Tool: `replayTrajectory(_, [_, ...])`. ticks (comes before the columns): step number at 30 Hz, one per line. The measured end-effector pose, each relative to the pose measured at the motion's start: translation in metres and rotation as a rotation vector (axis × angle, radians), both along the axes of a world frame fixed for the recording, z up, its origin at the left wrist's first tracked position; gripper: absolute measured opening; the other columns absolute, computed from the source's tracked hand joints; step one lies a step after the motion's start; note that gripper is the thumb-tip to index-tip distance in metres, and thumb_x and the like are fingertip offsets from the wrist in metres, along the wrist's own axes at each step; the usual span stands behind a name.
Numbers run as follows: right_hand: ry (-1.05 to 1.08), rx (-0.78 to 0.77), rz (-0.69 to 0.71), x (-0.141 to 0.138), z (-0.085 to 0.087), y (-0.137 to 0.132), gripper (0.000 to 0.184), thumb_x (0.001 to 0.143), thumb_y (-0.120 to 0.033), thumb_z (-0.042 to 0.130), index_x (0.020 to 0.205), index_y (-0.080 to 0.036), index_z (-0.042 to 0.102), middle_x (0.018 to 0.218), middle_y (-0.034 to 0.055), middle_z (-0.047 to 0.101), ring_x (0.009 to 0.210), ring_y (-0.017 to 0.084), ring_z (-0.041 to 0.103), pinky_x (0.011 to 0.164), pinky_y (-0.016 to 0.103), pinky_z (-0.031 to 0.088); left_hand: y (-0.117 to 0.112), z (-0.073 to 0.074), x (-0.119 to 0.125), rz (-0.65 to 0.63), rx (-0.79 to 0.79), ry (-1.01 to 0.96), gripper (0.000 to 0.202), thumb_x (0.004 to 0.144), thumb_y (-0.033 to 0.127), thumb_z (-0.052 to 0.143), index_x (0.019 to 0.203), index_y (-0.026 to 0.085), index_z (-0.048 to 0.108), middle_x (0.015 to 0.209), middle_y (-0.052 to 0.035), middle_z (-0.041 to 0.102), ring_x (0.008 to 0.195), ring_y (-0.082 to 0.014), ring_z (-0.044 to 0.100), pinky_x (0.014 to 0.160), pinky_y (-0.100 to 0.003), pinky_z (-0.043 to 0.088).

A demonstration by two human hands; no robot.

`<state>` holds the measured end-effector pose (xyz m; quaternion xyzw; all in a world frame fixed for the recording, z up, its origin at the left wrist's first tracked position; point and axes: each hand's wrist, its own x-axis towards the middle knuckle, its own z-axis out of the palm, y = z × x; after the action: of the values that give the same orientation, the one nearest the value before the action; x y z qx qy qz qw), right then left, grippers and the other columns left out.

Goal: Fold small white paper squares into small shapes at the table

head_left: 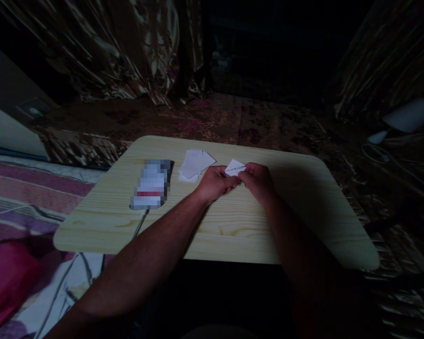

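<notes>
A small folded piece of white paper (235,165) is held up between both hands, above the far middle of the wooden table (219,230). My left hand (215,182) pinches its left and lower edge. My right hand (257,180) grips its right side, with the thumb along the lower edge. A dark line, perhaps a fold or gap, crosses the paper. Just left of my left hand lies a loose pile of white paper sheets (196,163). The fingers behind the folded paper are partly hidden.
A phone-like device (151,184) with a blurred-out screen lies on the table's left, a cable (140,225) running from its near end. Striped bedding (24,193) is at the left. Patterned curtains (155,47) hang behind. A white lamp-like object (411,115) stands at the far right.
</notes>
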<state>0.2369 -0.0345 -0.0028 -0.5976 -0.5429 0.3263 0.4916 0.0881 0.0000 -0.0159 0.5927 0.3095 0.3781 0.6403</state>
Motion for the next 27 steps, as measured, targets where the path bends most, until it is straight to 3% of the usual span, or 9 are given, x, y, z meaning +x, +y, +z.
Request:
replayTrajectory(7, [0.04, -0.03, 0.052, 0.0004, 0.0079, -0.0033, 0.013, 0.066, -0.025, 0.061, 0.058, -0.019, 0.053, 0.045, -0.0066, 0.048, 0.042, 0.008, 0.039, 0.042, 0.023, 0.026, 0.0013, -0.0014, -0.0008, -0.003, 0.0, -0.004, 0.015, 0.065, 0.023, 0.071, 0.065, 0.011, 0.061, 0.047, 0.0026, 0.052, 0.04, -0.0049, 0.039, 0.042, -0.021, 0.025])
replayTrajectory(27, [0.055, -0.007, 0.007, -0.0014, 0.0017, -0.0005, 0.009, 0.064, -0.025, 0.061, 0.064, -0.016, 0.059, 0.049, -0.0063, 0.05, 0.045, 0.008, 0.039, 0.043, 0.022, 0.027, 0.0025, -0.0044, -0.0017, -0.021, 0.031, 0.032, 0.018, 0.067, 0.025, 0.073, 0.066, 0.011, 0.061, 0.046, 0.0039, 0.05, 0.04, -0.0049, 0.038, 0.041, -0.021, 0.023])
